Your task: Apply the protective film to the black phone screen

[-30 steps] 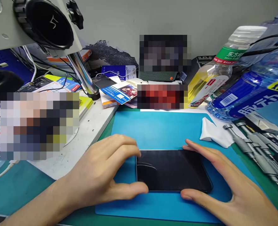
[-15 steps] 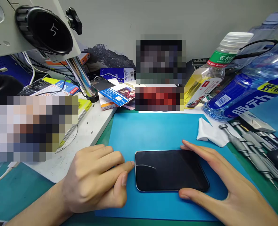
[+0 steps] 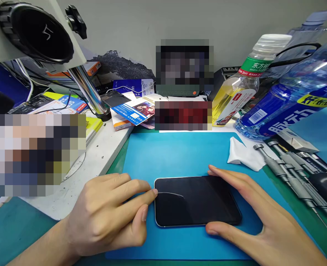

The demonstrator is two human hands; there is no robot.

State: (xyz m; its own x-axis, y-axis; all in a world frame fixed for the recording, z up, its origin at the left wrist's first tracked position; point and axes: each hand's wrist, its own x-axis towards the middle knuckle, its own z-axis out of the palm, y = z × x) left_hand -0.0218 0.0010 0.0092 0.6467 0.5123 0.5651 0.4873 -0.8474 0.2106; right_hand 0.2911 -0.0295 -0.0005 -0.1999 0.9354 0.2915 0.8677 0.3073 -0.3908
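Note:
A smartphone [image 3: 196, 203] with a dark screen lies flat on a blue mat [image 3: 180, 151]. A thin curved line runs across its screen from the left end; I cannot tell whether it is a crack or a reflection. My left hand [image 3: 110, 214] has its fingers folded, with the index fingertip at the phone's left edge. The undersides of these fingers are hidden, and nothing shows in them. Around the phone's right end, my right hand [image 3: 260, 207] spans its width, thumb at the near long edge and fingers at the far one.
Several precision screwdrivers [image 3: 299, 183] lie at the right beside a crumpled white tissue [image 3: 246, 153]. Behind them stand a yellow drink bottle [image 3: 235, 92] and a large blue-labelled bottle [image 3: 282, 107]. At the left, a microscope stand [image 3: 89, 92] rises from a white base [image 3: 105, 151].
The whole view has shifted slightly. My left index fingertip has moved a little right, onto the phone's left edge. My right hand keeps its place around the phone.

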